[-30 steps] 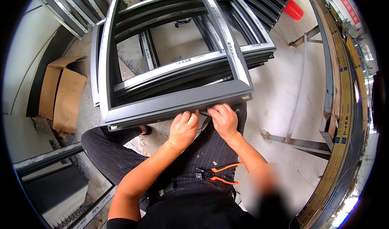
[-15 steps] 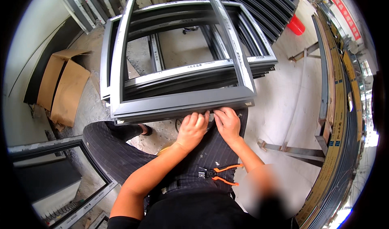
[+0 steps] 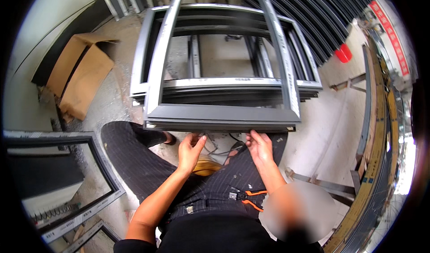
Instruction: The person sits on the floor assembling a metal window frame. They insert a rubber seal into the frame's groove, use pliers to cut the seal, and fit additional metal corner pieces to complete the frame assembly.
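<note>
A grey metal window frame (image 3: 224,112) lies in front of me on a stack of similar frames (image 3: 251,82), its near edge above my lap. Below that edge is my left hand (image 3: 191,153), apart from the frame, with the thumb held away from loosely bent fingers and nothing visible between them. My right hand (image 3: 260,147) is farther right, its bent fingertips together at the underside of the near edge. Whatever those fingers may hold is hidden or too small to make out. Orange-handled pliers (image 3: 245,196) rest on my lap.
An opened cardboard box (image 3: 87,82) lies on the floor at left. Another dark frame (image 3: 105,181) is at lower left. Long dark profiles (image 3: 309,20) are stacked at the back, near a red bucket (image 3: 344,53). A metal rack (image 3: 363,105) with long profiles runs along the right.
My hands were close together at the frame's near edge. The left has moved left and down from it; the right stays by the edge. The view has shifted, moving the scene right overall.
</note>
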The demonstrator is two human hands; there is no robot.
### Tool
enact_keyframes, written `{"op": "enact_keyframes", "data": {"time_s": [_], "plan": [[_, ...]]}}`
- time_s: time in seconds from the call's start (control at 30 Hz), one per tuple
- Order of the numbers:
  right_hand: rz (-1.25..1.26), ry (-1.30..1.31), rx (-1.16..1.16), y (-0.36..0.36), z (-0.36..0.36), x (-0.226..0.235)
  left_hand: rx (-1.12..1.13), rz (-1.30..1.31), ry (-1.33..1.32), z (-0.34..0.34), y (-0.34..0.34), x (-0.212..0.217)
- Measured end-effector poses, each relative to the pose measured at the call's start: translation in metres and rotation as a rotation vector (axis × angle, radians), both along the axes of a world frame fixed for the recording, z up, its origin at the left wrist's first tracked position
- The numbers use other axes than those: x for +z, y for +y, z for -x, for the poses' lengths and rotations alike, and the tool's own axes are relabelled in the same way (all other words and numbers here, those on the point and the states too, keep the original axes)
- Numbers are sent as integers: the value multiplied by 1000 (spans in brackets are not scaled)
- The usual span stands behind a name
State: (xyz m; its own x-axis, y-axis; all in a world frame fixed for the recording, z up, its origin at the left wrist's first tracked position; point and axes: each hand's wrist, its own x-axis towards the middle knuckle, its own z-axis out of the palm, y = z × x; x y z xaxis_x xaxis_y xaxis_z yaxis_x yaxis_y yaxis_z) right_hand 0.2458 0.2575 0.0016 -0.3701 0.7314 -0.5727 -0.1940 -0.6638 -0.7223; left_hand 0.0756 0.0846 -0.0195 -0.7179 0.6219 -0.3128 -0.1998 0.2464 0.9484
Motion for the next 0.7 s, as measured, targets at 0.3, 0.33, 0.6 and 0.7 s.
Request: {"op": "enact_keyframes", "data": {"time_s": [0.3,0.33,0.6,0.7], "plan": [[-14,-20,-19,-3,1,-2,459,-170,-402,62,-41,8],[-16,-21,-18,-5,2,-3,473,-189,-398,70,-50,4],[82,100,2,-9,-2,-4,475,-200,-486,85,-64,11],[171,103,-23,-11,-3,-2,437,-218,-573,77,-63,14]]}}
